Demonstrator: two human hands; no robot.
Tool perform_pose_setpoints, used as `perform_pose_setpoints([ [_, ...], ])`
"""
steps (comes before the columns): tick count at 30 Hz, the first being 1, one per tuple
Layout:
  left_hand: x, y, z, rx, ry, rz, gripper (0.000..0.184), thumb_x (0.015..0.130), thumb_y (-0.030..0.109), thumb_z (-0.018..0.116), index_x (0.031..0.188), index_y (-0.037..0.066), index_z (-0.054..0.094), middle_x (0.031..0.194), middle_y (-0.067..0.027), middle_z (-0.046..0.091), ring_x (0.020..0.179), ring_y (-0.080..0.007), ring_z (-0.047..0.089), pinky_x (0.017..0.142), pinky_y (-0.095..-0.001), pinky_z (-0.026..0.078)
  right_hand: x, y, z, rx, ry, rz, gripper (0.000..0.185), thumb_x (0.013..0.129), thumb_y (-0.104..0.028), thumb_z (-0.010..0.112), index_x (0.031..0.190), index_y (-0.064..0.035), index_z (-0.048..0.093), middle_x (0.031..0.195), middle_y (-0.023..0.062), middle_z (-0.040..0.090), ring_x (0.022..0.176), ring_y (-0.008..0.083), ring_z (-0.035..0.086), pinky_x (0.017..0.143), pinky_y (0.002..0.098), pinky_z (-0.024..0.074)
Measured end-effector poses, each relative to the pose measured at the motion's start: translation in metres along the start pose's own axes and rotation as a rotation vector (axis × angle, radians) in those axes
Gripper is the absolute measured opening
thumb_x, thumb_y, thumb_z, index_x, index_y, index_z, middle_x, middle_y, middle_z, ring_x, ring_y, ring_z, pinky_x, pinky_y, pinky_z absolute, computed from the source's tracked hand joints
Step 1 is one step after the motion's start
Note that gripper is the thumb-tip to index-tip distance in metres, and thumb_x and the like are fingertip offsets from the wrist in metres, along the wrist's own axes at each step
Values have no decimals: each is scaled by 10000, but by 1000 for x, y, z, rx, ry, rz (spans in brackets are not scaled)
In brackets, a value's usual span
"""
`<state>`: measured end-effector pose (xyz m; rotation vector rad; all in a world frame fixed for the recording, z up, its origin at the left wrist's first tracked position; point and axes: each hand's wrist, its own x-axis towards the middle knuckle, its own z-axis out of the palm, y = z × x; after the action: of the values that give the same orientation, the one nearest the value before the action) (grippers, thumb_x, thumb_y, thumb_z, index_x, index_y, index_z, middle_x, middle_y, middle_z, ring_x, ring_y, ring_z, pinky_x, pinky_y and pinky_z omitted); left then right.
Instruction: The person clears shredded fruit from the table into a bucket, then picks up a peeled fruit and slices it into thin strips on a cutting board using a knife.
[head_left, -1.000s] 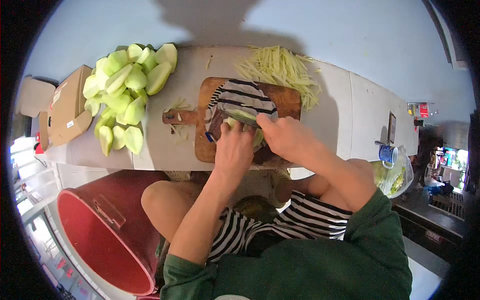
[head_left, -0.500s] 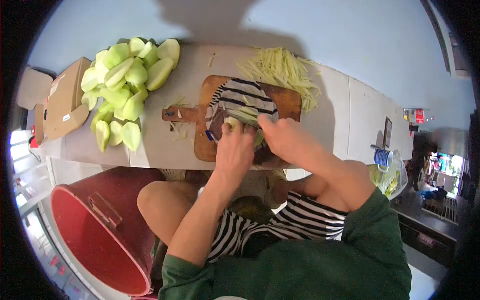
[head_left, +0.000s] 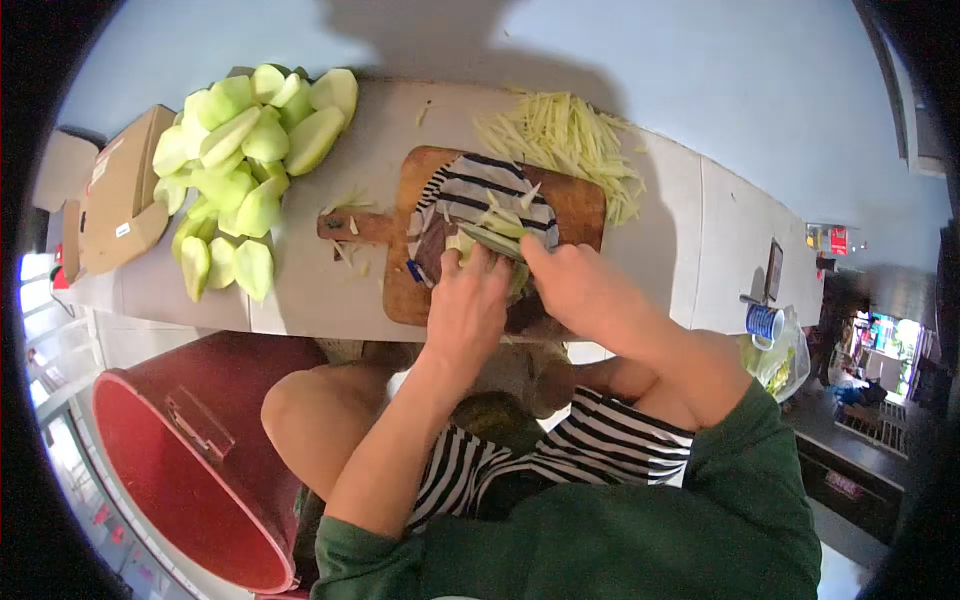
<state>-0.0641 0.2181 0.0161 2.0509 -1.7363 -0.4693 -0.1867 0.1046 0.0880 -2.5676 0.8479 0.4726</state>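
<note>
My right hand (head_left: pixel 577 283) is closed round the handle of a knife (head_left: pixel 487 238), its blade lying over a pale green fruit piece (head_left: pixel 460 243). With bent fingertips my left hand (head_left: pixel 468 300) presses that piece from the near side of the blade. Beneath is a striped cloth (head_left: pixel 478 180) spread on a wooden cutting board (head_left: pixel 580 203). Thin cut strips (head_left: pixel 503 214) lie on the cloth just beyond the blade. The fruit's underside is hidden by my fingers.
Peeled green fruit pieces (head_left: pixel 235 150) are heaped at the left beside a cardboard box (head_left: pixel 125 195). A pile of strips (head_left: pixel 565 140) lies behind the board. A red bin (head_left: pixel 180 470) stands below left; a blue cup (head_left: pixel 764 325) and plastic bag (head_left: pixel 790 360) are at the right.
More cut strips have gathered on the cloth beyond the knife, some now pointing upward. Both hands keep nearly the same place, and the view has shifted slightly.
</note>
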Motion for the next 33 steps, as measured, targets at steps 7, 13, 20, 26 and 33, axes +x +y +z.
perform_pose_setpoints([
  [7,1,3,0,-85,132,-2,283,711,4,645,993,15,644,1083,-182,615,985,-414,578,864,-462,515,4,6,7,-36,53,-24,197,893,-86,511,1075,-20,477,732,259,662,731,468,682,623,560,556],
  [13,-5,0,5,-35,54,31,301,794,31,600,1091,30,647,1048,-164,578,1037,-458,555,745,-451,605,-1,8,21,-25,26,0,185,891,-93,516,1061,-32,477,723,260,655,737,464,681,630,561,552],
  [20,-7,-3,6,-40,126,33,248,785,31,606,1029,18,651,1084,-169,583,1056,-460,551,731,-443,616,5,2,14,-19,15,-24,185,879,-72,525,1053,-35,476,709,267,647,720,472,675,626,571,544],
  [26,-7,-1,5,-82,49,1,204,786,42,609,986,17,642,1093,-160,585,1051,-445,550,736,-438,616,-7,-21,-8,-7,-18,35,181,882,-59,517,1055,-26,478,731,270,654,742,459,681,638,569,546],
  [33,-4,-2,-1,-65,81,0,246,794,41,604,1033,11,651,1070,-162,595,1033,-437,559,730,-414,609,-1,-10,-1,-33,-54,82,167,890,-56,505,1048,-7,483,794,280,668,789,465,682,667,565,555],
])
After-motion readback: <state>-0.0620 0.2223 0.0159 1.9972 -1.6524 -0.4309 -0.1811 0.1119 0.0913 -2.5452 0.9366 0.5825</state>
